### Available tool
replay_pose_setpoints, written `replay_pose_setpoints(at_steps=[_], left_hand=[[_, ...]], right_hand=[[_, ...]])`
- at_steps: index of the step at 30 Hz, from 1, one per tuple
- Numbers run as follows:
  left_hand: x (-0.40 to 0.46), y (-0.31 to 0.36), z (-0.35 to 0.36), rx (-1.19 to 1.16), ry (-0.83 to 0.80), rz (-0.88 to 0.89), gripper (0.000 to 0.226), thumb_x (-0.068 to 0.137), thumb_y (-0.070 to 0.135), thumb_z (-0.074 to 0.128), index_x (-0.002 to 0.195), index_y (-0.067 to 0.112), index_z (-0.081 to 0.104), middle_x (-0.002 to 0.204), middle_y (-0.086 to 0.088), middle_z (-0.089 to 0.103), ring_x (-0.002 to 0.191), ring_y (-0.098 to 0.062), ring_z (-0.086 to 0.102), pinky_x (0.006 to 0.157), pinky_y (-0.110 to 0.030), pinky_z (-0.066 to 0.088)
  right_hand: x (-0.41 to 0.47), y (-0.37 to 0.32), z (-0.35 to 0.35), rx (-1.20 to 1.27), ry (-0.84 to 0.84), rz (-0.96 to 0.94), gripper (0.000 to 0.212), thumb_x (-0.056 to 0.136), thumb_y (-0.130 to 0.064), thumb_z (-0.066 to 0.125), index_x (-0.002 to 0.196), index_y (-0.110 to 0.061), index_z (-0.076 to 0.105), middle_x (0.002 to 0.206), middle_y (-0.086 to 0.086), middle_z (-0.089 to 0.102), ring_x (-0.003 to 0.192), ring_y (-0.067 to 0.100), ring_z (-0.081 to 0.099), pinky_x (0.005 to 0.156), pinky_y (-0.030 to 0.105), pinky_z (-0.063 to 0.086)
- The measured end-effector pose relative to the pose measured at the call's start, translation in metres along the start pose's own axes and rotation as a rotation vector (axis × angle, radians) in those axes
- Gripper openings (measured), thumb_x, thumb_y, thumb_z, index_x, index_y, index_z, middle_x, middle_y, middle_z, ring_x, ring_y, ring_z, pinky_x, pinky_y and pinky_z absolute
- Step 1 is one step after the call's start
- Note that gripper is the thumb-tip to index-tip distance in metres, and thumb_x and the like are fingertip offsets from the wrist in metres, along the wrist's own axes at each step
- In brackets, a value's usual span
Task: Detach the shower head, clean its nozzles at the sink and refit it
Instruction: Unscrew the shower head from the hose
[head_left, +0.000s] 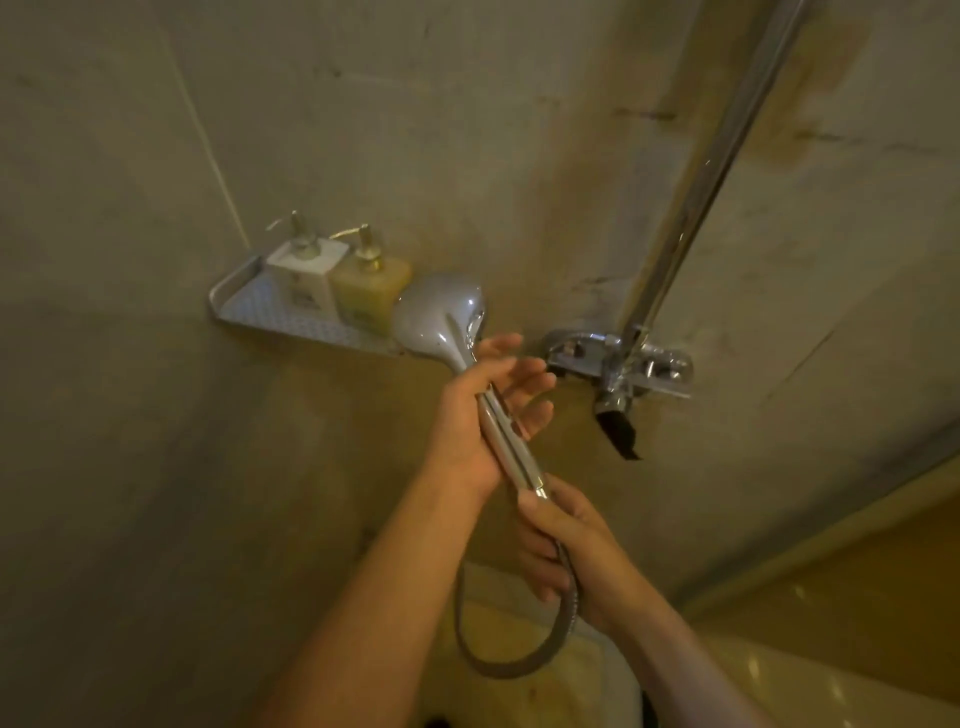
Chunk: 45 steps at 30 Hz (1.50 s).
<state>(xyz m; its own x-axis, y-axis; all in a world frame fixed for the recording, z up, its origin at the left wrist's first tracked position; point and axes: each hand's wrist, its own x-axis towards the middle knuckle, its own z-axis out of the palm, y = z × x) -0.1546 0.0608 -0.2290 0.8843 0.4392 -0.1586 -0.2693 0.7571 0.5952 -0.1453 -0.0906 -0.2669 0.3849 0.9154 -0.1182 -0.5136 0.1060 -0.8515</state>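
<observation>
A: So, where is the shower head (439, 317) sitting right now?

B: It is being held out in front of the tiled wall (467, 130), its round face turned away from the camera, just beside the wall shelf (270, 325). Its chrome handle is running down and to the right across the left hand (483, 415).

A: How is that hand lying?

B: The handle is resting across its palm, the thumb side wrapping it from the left, while the fingers are stretching out nearly straight to the right, not curling round.

A: And the right hand (566, 540)?

B: Lower down, it is gripping the joint where the handle meets the hose (498, 660), thumb and fingers curling round it. The hose is looping down below that hand and back up.

A: What else is showing?

B: A white pump bottle (306, 278) and a yellow pump bottle (369, 291) are standing side by side on the shelf. To the right, the chrome mixer tap (623, 364) is sitting on the wall, with the riser pipe (701, 192) climbing up from it.
</observation>
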Motion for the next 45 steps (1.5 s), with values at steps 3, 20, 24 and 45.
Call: replay_pose_setpoints(at_steps=[3,20,24,45], left_hand=[[-0.024,-0.017,-0.016,-0.027,0.003,-0.023,0.019,0.075,0.014,0.073,0.093,0.018,0.079,0.087,-0.008,0.074,0.078,-0.020,0.072,0.065,-0.032,0.058],[-0.165,-0.114,-0.010,-0.064,0.349,0.062,0.028,0.083,0.023,0.065,0.105,0.012,0.079,0.095,-0.020,0.075,0.076,-0.030,0.074,0.062,-0.036,0.060],[-0.194,-0.126,-0.007,-0.070,0.412,0.103,0.031,0.081,0.023,0.066,0.106,0.011,0.078,0.095,-0.020,0.075,0.076,-0.031,0.075,0.062,-0.036,0.061],[-0.239,-0.136,-0.001,-0.301,0.217,0.099,0.052,0.093,0.031,0.055,0.045,0.019,0.042,0.029,0.006,0.028,0.025,-0.010,0.016,0.037,-0.019,0.012]], right_hand=[[-0.015,0.025,0.008,-0.009,-0.063,0.105,0.042,0.078,-0.036,0.082,0.077,-0.014,0.047,0.056,0.006,0.017,0.033,0.008,0.023,0.032,0.019,0.020],[-0.131,0.062,-0.029,-0.323,-0.365,0.401,0.049,0.088,-0.031,0.062,0.050,-0.011,0.037,0.041,0.004,0.026,0.032,0.015,0.025,0.034,0.023,0.018],[-0.150,0.066,-0.026,-0.438,-0.380,0.424,0.044,0.086,-0.030,0.060,0.051,-0.017,0.038,0.045,0.006,0.028,0.034,0.017,0.026,0.036,0.023,0.022],[-0.197,0.055,0.005,-0.242,-0.267,0.657,0.039,0.079,-0.021,0.066,0.058,-0.025,0.033,0.045,-0.001,0.021,0.029,0.009,0.018,0.036,0.019,0.009]])
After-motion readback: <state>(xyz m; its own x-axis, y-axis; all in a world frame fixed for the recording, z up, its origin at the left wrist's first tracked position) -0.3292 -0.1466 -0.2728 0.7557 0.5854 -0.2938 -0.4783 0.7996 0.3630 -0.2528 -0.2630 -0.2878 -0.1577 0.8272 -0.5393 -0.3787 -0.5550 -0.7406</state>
